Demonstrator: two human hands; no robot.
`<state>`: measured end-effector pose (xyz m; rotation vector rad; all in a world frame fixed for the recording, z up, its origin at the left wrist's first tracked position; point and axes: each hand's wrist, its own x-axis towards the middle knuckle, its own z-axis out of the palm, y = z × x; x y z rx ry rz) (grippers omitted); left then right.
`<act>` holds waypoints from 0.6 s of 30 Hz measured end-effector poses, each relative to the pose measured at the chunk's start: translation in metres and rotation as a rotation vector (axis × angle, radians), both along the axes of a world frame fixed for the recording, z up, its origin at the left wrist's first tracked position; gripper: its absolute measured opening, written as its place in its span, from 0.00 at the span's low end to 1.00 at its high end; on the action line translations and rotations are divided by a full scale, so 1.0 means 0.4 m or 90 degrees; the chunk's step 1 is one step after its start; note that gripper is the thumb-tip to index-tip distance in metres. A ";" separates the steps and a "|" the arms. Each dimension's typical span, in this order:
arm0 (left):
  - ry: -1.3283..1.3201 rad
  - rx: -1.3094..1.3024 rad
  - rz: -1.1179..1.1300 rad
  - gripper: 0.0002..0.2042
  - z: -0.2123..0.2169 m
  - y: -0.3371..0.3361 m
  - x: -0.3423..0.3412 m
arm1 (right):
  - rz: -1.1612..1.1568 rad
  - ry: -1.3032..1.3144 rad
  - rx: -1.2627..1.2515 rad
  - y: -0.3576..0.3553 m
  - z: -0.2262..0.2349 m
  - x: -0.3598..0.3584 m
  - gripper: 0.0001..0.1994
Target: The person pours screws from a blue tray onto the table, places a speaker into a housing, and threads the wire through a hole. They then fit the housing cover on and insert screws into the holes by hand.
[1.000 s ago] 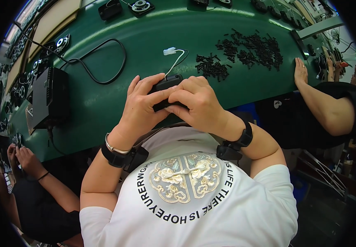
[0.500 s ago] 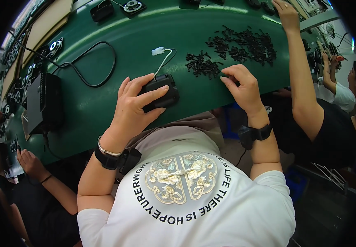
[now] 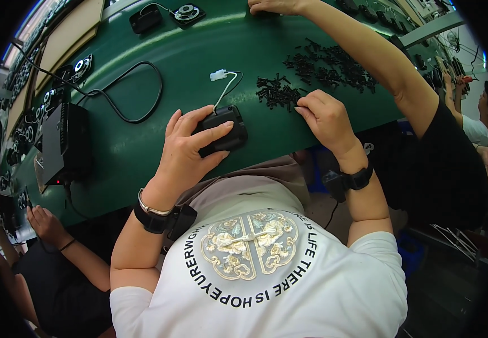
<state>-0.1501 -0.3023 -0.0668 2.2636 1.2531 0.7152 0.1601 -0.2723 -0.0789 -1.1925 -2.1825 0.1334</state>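
My left hand (image 3: 192,139) is wrapped over a black plastic speaker housing (image 3: 236,130) near the table's front edge, thumb and fingers on its left and top. A white and black wire pair runs from the housing's far edge to a white connector plug (image 3: 218,75) lying on the table. My right hand (image 3: 326,118) is closed in a pinch at the near edge of a small heap of black screws (image 3: 277,91). Whatever lies between its fingertips is too small to make out.
Behind the heap lies a wider spread of black screws (image 3: 334,65). At left stand a black power box (image 3: 63,143) and a looped black cable (image 3: 156,93). A speaker (image 3: 187,12) lies at the far side. A co-worker's arm (image 3: 368,48) reaches across from the right; another person's hand (image 3: 46,225) is at left.
My right hand has moved slightly left and its fingertips have closed together at the screws. The co-worker's arm at right has swung left over the far table. My left hand stays on the housing.
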 end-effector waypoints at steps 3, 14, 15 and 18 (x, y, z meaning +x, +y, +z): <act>-0.002 0.003 -0.003 0.27 -0.001 0.001 0.000 | 0.016 -0.073 0.008 0.003 0.011 0.001 0.05; 0.056 0.023 0.029 0.25 0.012 -0.008 0.003 | 0.305 0.496 -0.354 -0.019 0.153 -0.093 0.02; 0.063 0.024 0.034 0.25 0.009 -0.009 0.001 | 0.313 0.501 -0.354 -0.010 0.163 -0.133 0.02; 0.072 0.037 0.032 0.25 -0.001 -0.012 -0.002 | 0.462 0.287 -0.193 0.028 0.169 -0.241 0.02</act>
